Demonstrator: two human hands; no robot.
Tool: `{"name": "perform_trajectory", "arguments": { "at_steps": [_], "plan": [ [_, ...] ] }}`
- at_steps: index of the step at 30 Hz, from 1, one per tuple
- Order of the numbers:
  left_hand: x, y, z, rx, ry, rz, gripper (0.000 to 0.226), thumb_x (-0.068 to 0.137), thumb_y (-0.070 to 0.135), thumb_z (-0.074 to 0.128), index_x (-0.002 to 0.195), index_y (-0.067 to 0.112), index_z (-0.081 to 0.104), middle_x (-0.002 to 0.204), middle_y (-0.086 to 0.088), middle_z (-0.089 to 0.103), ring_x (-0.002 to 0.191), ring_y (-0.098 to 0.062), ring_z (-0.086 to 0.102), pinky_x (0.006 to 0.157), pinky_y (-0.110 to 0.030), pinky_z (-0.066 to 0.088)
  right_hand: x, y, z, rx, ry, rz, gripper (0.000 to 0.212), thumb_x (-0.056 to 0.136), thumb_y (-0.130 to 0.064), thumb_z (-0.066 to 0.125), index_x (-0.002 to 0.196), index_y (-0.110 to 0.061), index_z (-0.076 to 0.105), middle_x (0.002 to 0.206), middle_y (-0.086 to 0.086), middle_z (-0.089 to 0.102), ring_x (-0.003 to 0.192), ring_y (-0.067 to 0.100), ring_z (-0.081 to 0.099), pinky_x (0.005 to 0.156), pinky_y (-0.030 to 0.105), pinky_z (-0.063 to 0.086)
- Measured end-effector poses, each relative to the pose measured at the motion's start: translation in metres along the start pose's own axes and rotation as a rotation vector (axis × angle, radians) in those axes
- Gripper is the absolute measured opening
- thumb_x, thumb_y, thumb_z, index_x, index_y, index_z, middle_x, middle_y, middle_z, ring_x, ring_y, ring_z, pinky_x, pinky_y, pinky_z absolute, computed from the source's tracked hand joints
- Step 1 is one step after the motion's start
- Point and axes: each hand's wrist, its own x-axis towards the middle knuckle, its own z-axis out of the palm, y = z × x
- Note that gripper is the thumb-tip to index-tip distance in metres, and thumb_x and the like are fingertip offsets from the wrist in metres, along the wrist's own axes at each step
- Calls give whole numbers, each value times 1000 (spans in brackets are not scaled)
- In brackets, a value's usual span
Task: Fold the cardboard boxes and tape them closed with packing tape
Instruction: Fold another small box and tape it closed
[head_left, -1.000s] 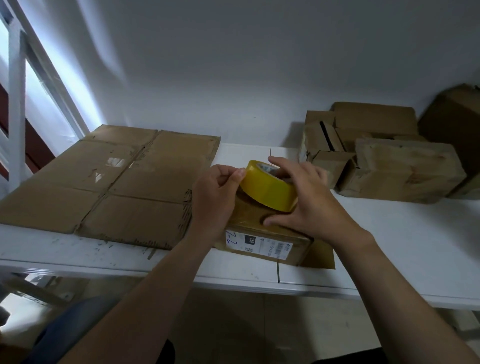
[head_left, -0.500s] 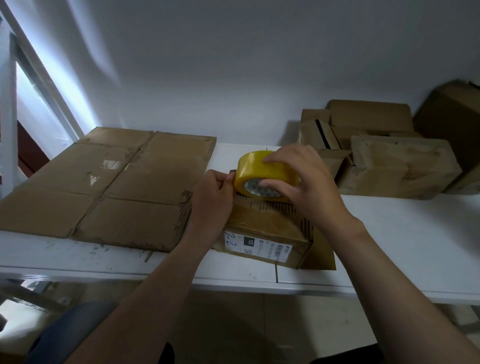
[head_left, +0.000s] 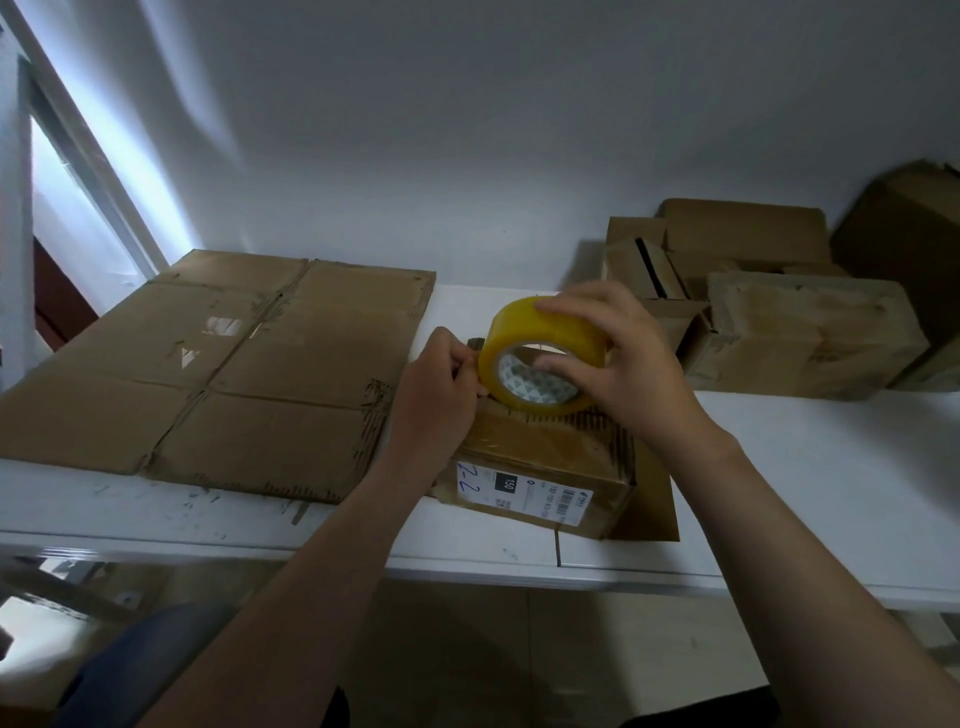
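As your left fingers (head_left: 464, 366) pinch at the tape roll (head_left: 524, 325) your right hand (head_left: 634, 369) grips, the folded box (head_left: 540, 460) awaits sealing.

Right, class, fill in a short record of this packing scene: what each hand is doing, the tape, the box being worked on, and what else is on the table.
right hand: grips the yellow tape roll, fingers over its top, thumb at the core
left hand: fingers curled at the roll's left edge, apparently pinching the tape end
tape position: on edge atop the small box
box state: closed, white label on its near side
surface: white table
left of box: flattened cardboard
back right: pile of boxes
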Motion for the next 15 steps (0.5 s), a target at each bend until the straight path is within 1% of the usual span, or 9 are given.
{"name": "perform_trajectory", "arguments": {
  "at_steps": [2, 3, 4, 6, 8, 10, 11, 13, 15],
  "plan": [
    [0, -1, 0, 0, -7, 32, 5, 101, 10, 52, 98, 8, 56, 80, 9, 62, 75, 14, 57, 60, -5, 43, -11, 7, -1, 95, -46, 66, 64, 87, -32, 76, 144, -39, 50, 135, -8, 46, 124, -2, 45, 94, 17, 50],
    [1, -1, 0, 1, -6, 56, 6, 101, 9, 52, 98, 7, 57, 83, 10, 62, 77, 17, 57, 62, -5, 43, -15, 9, -1, 120, -57, 87, 68, 90, -24, 75, 148, -40, 44, 134, -9, 46, 123, -4, 46, 92, 16, 51],
    [1, -1, 0, 3, -5, 81, 8, 101, 7, 52, 97, 6, 59, 85, 10, 62, 78, 17, 56, 64, -4, 43, -19, 10, -2, 119, -55, 93, 70, 92, -18, 72, 150, -42, 41, 132, -9, 46, 121, -5, 47, 90, 16, 52],
    [0, 0, 1, -5, -2, 115, 10, 100, 6, 51, 95, 6, 60, 84, 7, 64, 76, 13, 58, 63, -6, 43, -21, 10, -5, 60, -40, 71, 71, 94, -9, 68, 149, -45, 39, 129, -8, 47, 120, 0, 48, 91, 20, 52],
    [0, 0, 3, -25, 6, 113, 10, 101, 7, 53, 92, 11, 57, 81, 1, 67, 71, 6, 61, 61, -10, 45, -20, 7, -11, -17, -47, 63, 73, 93, -6, 66, 148, -47, 42, 127, -7, 47, 120, 7, 48, 96, 25, 50],
    [0, -1, 3, -65, 17, 94, 17, 102, 9, 53, 90, 20, 51, 73, 1, 67, 66, 1, 65, 59, -16, 50, -19, 3, -19, -121, -53, 69, 71, 91, -8, 67, 146, -46, 44, 125, -8, 47, 118, 12, 47, 95, 29, 47],
    [0, -2, 2, -96, 24, 90, 20, 102, 9, 53, 87, 22, 48, 71, 0, 66, 66, 0, 66, 59, -17, 52, -19, 1, -24, -195, -37, 58, 69, 90, -9, 67, 145, -45, 46, 124, -7, 48, 117, 14, 47, 93, 32, 46],
    [0, -2, 0, -171, 21, 82, 21, 102, 7, 53, 85, 17, 47, 71, -4, 66, 70, -1, 69, 61, -13, 50, -21, 2, -34, -316, 0, 34, 65, 89, -9, 66, 141, -45, 51, 122, -7, 50, 117, 17, 46, 95, 39, 45],
    [-2, -1, -1, -189, -2, 80, 18, 103, 7, 52, 86, 11, 49, 71, -5, 66, 73, -1, 71, 62, -9, 48, -27, 8, -39, -276, 0, 57, 67, 89, -7, 65, 139, -49, 50, 124, -9, 49, 119, 16, 45, 100, 41, 44]
  ]
}}
